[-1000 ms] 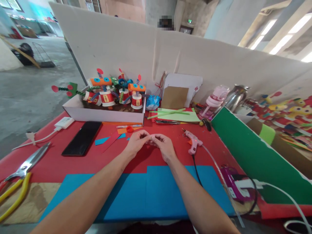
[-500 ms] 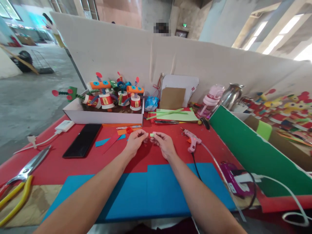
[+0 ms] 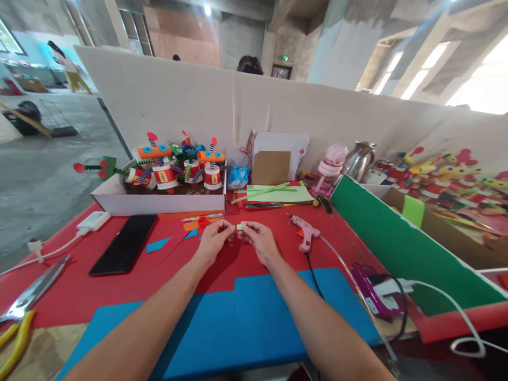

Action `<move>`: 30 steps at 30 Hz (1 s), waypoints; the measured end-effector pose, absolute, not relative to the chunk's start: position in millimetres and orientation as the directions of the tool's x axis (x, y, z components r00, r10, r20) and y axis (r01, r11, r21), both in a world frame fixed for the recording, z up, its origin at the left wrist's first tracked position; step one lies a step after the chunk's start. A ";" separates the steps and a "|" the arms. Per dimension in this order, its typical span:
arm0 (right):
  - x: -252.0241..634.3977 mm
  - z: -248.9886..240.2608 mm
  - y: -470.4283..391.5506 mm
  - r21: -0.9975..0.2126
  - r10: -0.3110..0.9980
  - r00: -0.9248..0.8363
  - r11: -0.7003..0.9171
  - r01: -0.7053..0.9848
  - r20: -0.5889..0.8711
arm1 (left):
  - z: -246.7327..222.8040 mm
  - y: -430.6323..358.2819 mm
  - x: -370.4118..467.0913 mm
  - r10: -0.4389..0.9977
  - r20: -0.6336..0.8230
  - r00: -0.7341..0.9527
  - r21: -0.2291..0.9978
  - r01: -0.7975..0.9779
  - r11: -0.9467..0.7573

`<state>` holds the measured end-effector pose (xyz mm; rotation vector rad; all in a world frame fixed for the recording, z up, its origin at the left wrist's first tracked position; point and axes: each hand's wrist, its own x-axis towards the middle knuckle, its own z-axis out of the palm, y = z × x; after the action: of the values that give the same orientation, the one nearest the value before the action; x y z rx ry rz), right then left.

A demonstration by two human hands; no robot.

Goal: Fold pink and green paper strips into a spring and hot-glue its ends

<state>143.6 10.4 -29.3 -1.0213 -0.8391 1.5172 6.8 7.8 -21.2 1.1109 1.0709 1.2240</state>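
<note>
Between my fingertips, over the red table covering, is a small light-green piece of paper. My right hand pinches it between thumb and forefinger. Close beside it, my left hand has its fingers pressed together; whether they hold anything is too small to make out. Left of my left hand lie a red paper strip, a blue paper scrap and an orange scrap with a red paper ring. A pink glue gun rests on its side to the right of my right hand.
A white box holds several paper-cup figures. Green paper strips lie behind my hands. Blue sheets cover the front. A black phone and large scissors are left; a green-sided box and purple power socket stand right.
The camera view has tilted up and shifted slightly right, so everything appears lower and further left. My hands stay close together around the green piece.
</note>
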 end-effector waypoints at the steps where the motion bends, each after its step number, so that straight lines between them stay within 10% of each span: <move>1: 143.3 -28.9 10.0 -0.904 0.984 -0.061 -0.179 -0.388 -0.169 | -20.9 7.6 7.0 0.998 -0.017 0.053 0.990 -0.142 0.024; 17: 143.4 -30.2 9.0 -0.914 0.988 -0.040 -0.152 -0.375 -0.147 | -20.4 6.7 8.4 0.999 -0.013 0.051 0.989 -0.147 0.021; 30: 141.2 -31.3 8.2 -0.934 0.992 -0.085 -0.117 -0.337 -0.094 | -21.4 8.5 6.9 0.990 0.140 0.013 0.968 0.208 -0.140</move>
<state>141.2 8.2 -31.3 -0.9882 -0.9410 1.4819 6.9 8.5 -21.4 1.4702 1.2936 1.2083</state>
